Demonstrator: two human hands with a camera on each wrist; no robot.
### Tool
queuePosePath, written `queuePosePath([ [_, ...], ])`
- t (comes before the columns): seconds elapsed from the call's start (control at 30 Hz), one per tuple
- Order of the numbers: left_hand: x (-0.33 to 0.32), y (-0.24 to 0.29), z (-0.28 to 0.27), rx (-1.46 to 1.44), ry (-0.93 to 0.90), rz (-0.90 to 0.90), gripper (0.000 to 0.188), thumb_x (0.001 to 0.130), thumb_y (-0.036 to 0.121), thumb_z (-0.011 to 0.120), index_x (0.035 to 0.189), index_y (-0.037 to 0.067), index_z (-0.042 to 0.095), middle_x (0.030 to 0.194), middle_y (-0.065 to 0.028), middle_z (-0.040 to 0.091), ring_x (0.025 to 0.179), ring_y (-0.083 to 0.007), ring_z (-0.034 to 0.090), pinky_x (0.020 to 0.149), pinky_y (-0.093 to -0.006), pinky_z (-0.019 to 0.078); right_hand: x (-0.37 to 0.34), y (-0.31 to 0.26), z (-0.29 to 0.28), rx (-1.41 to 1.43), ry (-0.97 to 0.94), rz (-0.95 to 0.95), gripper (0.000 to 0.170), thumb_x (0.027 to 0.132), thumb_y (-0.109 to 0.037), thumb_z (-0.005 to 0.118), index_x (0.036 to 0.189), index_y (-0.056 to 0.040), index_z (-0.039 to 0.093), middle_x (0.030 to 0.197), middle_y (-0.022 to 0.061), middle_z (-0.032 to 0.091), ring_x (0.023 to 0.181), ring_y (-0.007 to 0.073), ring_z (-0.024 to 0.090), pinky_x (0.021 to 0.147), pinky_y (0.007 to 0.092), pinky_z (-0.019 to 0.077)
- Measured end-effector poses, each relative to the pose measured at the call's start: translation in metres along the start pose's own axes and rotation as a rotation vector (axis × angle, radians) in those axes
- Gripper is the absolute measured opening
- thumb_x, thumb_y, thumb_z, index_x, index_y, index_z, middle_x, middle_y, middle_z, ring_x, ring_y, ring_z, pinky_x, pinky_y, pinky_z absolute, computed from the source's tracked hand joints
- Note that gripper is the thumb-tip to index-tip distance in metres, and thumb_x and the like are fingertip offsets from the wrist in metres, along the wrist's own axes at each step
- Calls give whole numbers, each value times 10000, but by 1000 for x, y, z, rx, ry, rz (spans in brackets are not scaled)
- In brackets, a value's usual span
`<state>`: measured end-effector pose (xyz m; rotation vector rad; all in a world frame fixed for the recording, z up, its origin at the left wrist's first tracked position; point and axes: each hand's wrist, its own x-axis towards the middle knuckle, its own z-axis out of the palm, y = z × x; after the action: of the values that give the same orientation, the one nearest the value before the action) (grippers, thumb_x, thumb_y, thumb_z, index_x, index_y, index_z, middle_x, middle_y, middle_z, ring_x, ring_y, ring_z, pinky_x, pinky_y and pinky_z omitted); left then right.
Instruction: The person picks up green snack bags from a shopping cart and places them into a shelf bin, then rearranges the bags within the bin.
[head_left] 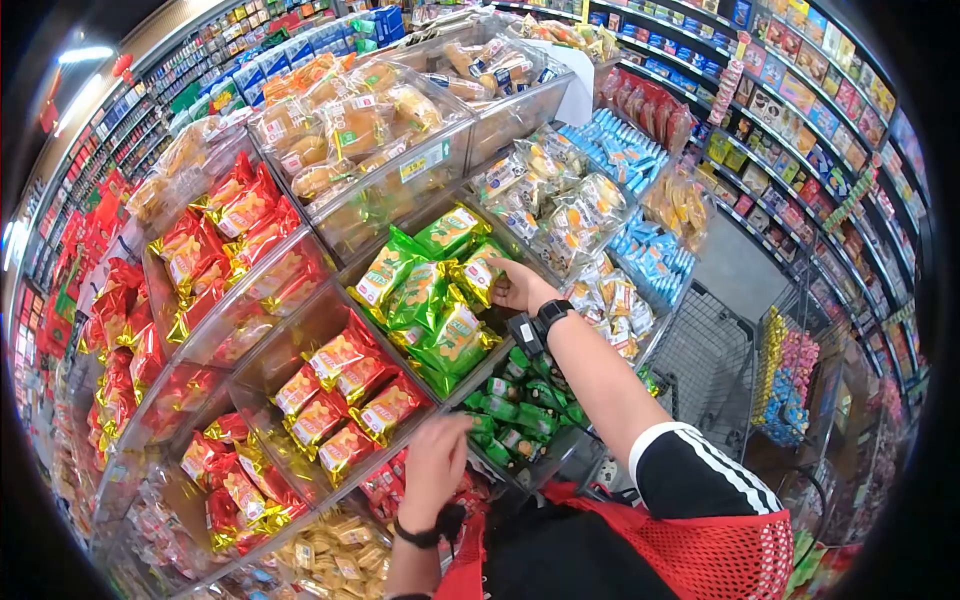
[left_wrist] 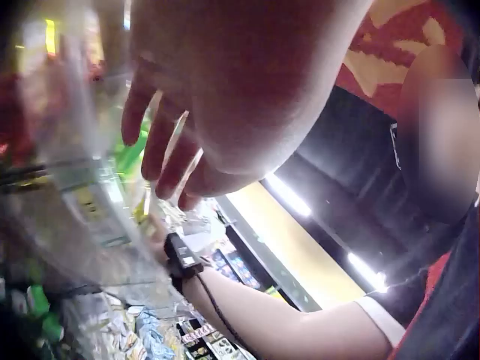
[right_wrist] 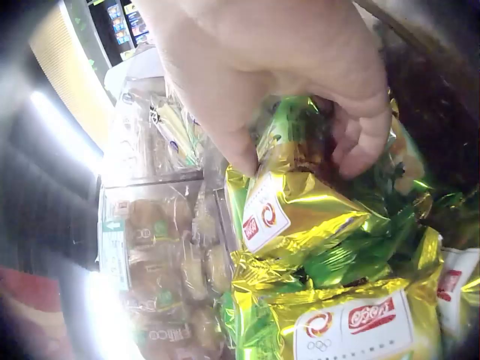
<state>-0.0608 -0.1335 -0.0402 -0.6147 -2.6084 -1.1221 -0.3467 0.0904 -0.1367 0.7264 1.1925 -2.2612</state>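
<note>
Green-and-gold packets [head_left: 418, 295] lie in a clear-walled bin in the head view. At the right side of this bin, the right hand [head_left: 522, 290] pinches one packet [head_left: 481, 272]. The right wrist view shows the thumb and curled fingers of the right hand [right_wrist: 277, 60] around that gold-ended packet [right_wrist: 300, 214], above other packets [right_wrist: 352, 319]. The left hand [head_left: 436, 465] hovers near the front wall of the bins, between red packets [head_left: 345, 450] and small green packets [head_left: 520, 415]. In the left wrist view the left hand [left_wrist: 232, 90] has loosely extended fingers and holds nothing.
Bins of red packets [head_left: 235, 215] stand to the left, bread bags [head_left: 360, 120] behind, and white and blue packets [head_left: 645, 250] to the right. A wire cart [head_left: 705, 345] stands at the right, with stocked shelves [head_left: 800, 120] beyond.
</note>
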Motion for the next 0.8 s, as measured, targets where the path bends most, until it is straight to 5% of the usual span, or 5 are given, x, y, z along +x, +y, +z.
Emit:
queuePosePath([
  [0.2,131,-34,24,715,-50,109,659,821,337,670,1416,200,422,1489,-106,362,1369,-330,316,1105,-545,258,-1,9,0,-41,-70,-7,322,807,-344,769,830,-156,509,637,-25,466,530,116,462,480,273,412],
  [0.37,140,-79,15,860,-344,-167,793,822,562,607,1486,241,317,1579,-46,195,1443,-279,183,1132,-573,180,-27,-2,13,-79,-13,17,323,818,-312,770,853,-102,528,766,0,456,688,134,479,566,287,442],
  [0.5,127,-86,3,896,-416,-189,823,802,591,617,1483,239,320,1578,-45,194,1443,-267,184,1142,-566,163,-6,11,17,-37,29,-124,422,812,-270,773,1065,-44,521,957,76,508,851,222,582,693,360,537],
  [0.63,127,-87,1,889,-403,-182,806,798,567,636,1471,232,345,1566,-54,216,1435,-276,200,1150,-550,163,2,25,43,-131,188,-263,1138,776,-165,789,1444,-49,-125,1123,154,513,936,262,573,706,411,578],
  [0.8,134,-76,1,766,-358,-189,775,751,476,722,1419,213,430,1531,-80,264,1410,-312,235,1137,-555,200,-7,14,50,-236,289,-208,1145,760,-329,796,1469,8,-39,1353,229,437,1155,341,536,825,460,547],
])
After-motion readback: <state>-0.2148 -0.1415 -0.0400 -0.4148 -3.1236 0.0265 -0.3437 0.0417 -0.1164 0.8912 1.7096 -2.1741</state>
